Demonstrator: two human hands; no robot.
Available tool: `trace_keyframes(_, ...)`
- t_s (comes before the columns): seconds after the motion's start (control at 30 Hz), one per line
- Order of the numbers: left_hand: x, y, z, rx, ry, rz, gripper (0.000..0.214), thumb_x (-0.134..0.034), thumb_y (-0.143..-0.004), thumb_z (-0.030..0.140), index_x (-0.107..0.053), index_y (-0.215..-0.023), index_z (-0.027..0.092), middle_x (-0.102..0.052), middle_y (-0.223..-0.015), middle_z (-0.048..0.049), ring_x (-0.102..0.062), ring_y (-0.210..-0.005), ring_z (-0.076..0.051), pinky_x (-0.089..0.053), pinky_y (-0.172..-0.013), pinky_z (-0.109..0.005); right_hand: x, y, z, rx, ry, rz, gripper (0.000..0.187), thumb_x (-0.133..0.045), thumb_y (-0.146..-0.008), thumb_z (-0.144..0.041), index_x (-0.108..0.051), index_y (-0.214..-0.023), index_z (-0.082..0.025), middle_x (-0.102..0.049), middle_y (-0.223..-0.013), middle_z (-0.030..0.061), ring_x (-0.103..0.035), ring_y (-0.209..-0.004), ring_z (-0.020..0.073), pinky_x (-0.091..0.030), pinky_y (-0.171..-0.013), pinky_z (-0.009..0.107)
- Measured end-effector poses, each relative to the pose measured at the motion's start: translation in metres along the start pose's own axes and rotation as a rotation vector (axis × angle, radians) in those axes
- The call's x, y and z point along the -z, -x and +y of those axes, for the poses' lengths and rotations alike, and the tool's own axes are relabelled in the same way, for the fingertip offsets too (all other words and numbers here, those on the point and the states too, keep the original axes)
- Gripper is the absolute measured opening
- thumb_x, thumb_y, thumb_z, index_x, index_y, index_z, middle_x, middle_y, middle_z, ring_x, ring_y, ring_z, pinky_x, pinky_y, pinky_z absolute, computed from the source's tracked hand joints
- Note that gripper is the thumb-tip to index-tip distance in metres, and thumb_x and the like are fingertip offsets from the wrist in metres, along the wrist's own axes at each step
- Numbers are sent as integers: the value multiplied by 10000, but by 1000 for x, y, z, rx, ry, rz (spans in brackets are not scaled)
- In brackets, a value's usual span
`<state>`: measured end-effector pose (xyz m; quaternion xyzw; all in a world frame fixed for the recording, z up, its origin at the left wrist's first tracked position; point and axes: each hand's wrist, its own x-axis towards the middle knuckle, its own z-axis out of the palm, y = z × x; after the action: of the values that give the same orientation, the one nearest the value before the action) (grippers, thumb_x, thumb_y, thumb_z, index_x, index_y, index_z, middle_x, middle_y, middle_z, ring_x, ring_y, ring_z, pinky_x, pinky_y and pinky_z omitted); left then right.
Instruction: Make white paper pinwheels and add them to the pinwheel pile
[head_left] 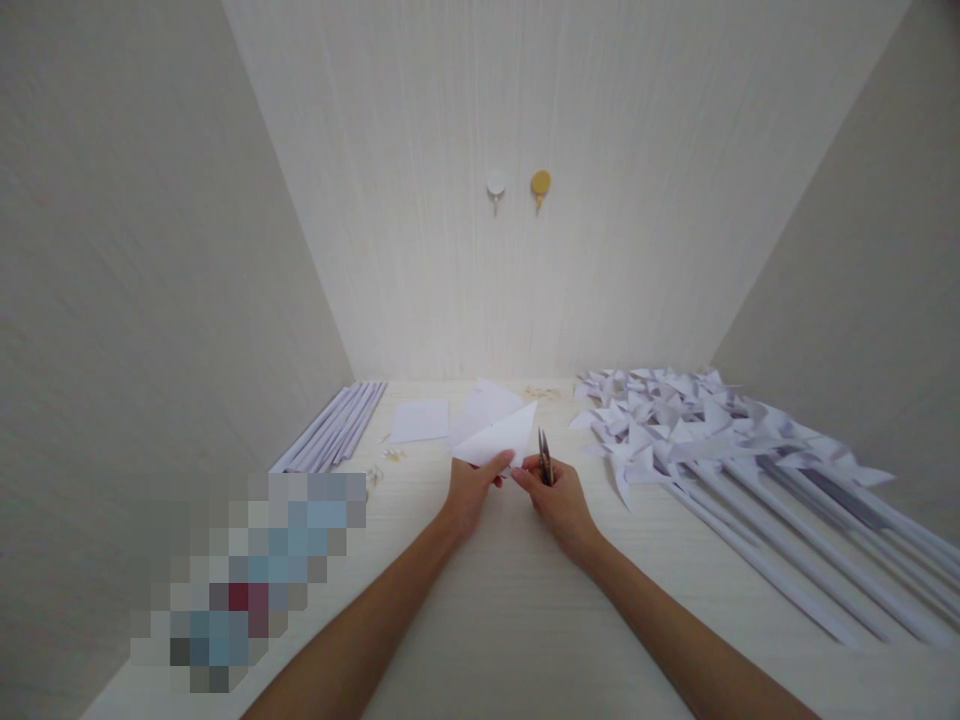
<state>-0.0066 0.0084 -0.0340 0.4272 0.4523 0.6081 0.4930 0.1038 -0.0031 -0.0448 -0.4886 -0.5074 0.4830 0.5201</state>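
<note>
We hold a folded sheet of white paper point(504, 432) over the middle of the table point(480, 620), gripped at its near edge by our left hand point(472, 490), the thumb lying on top. Our right hand point(556, 495) closes around a pair of small dark snips point(545, 458), whose pointed blades stick up and away from us. The thumb and forefinger of that hand come together at the near corner of the sheet; we cannot tell whether they also pinch it.

Just behind the held sheet lies more white paper point(482, 396), and to its left we have a flat paper square point(418, 421). Small pale pieces point(394, 454) are scattered near the square, with others point(547, 392) toward the wall point(450, 290). At the far left we see a row of rolled paper sticks point(334, 430), with a pixelated patch point(259, 590) nearer to us. On our right, white paper pinwheels point(667, 420) lie heaped together, their long paper stems point(795, 540) slanting toward us. Above, a white hook point(496, 185) and a gold hook point(541, 182) sit side by side on the wall.
</note>
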Motion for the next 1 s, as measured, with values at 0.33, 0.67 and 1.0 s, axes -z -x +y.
trace_keyframes(0.33, 0, 1, -2, 11, 36, -25, 295, -697, -501, 331, -574, -678, 129, -560, -604, 2, -459, -488, -78, -362, -392, -190, 0, 1, -1, 4, -12, -10, 306, -641, -555, -430, -470, -576, -177, -309, -399, -90, -246, -361, 49, -158, -365, 220)
trace_keyframes(0.67, 1, 1, -2, 23, 41, -48, 290, -695, -501, 312, -600, -703, 127, -584, -646, -14, -470, -503, -79, -364, -393, -186, 1, -1, 0, 14, -26, -26, 313, -633, -565, -433, -445, -566, -182, -299, -397, -94, -234, -362, 49, -156, -375, 223)
trace_keyframes(1.0, -1, 2, 0, 54, 31, -44, 260, -700, -482, 287, -608, -667, 130, -602, -622, -16, -481, -488, -86, -367, -389, -191, 2, 1, -1, 40, -22, -20, 312, -634, -569, -419, -429, -545, -185, -303, -402, -88, -245, -371, 52, -163, -373, 220)
